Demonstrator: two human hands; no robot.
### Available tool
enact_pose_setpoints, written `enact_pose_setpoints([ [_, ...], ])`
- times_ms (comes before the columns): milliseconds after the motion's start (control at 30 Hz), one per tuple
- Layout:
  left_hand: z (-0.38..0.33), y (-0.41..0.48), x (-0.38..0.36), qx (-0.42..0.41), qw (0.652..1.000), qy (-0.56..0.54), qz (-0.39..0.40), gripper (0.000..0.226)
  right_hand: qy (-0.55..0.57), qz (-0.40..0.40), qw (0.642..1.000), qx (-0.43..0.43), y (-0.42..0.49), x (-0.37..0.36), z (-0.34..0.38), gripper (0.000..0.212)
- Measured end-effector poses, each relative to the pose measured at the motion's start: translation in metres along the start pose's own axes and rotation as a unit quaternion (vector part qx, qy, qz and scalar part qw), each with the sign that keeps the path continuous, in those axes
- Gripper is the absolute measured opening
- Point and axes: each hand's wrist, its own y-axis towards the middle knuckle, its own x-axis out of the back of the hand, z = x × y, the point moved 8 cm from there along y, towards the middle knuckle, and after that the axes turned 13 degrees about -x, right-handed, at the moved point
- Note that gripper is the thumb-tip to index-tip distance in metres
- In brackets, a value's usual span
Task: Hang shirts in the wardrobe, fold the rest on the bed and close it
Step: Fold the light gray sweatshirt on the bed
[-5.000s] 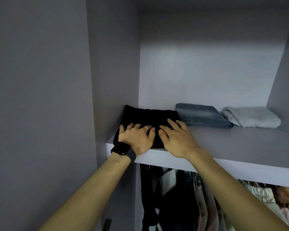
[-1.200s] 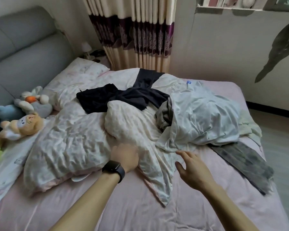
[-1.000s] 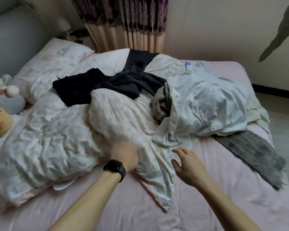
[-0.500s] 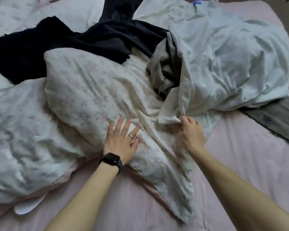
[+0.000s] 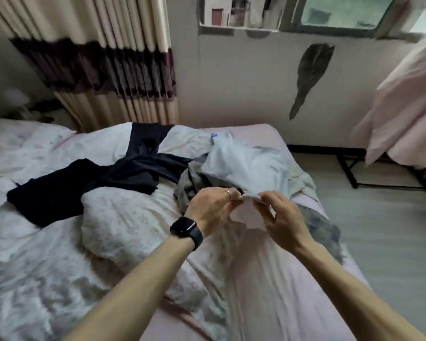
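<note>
My left hand [image 5: 210, 207] and right hand [image 5: 284, 223] each pinched the edge of the pale shirt [image 5: 246, 168], close together, raising it off the heap on the bed [image 5: 268, 291], probably to find its shape for hanging or folding.

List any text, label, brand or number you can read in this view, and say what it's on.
There is no readable text in this view.
The watch on the left wrist: nothing legible on its screen.
The blue tag on the pale garment: too small and blurred to read.
The dark wall mark: a feather-like shape with no lettering.
</note>
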Motion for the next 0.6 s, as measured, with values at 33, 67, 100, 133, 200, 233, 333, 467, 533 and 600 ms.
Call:
enact_pose_setpoints([
  [33,-0.022,0.021,0.020,-0.010,1.000,0.006,-0.001,0.019,0.003,-0.033,0.999,0.005,0.001,0.034,0.012,0.006],
  [67,-0.040,0.035,0.038,-0.019,1.000,0.017,-0.016,0.021,0.010,-0.064,0.998,0.003,0.000,0.061,0.020,0.006],
  [100,-0.067,0.054,0.062,-0.028,0.999,0.016,-0.036,0.022,0.024,-0.102,0.995,0.003,0.000,0.100,0.031,0.007],
  [133,-0.091,0.069,0.082,-0.029,0.998,0.014,-0.052,0.023,0.039,-0.136,0.990,0.003,-0.001,0.130,0.042,0.007],
  [200,-0.137,0.101,0.119,-0.035,0.996,-0.004,-0.076,0.021,0.081,-0.199,0.977,0.003,0.001,0.184,0.062,0.006],
  [233,-0.158,0.114,0.137,-0.037,0.995,-0.019,-0.092,0.017,0.106,-0.223,0.969,-0.004,-0.001,0.205,0.066,0.008],
  [333,-0.206,0.142,0.181,-0.017,0.987,-0.067,-0.142,0.014,0.158,-0.246,0.955,-0.049,-0.012,0.240,0.065,0.023],
  [467,-0.232,0.144,0.209,0.068,0.976,-0.093,-0.182,0.020,0.076,-0.144,0.982,-0.097,-0.037,0.220,0.031,0.068],
  [533,-0.241,0.130,0.218,0.096,0.967,-0.097,-0.213,0.017,0.076,-0.085,0.983,-0.146,-0.060,0.203,0.002,0.078],
  [600,-0.238,0.109,0.224,0.117,0.963,-0.092,-0.227,0.018,0.096,-0.042,0.979,-0.177,-0.080,0.185,-0.017,0.077],
])
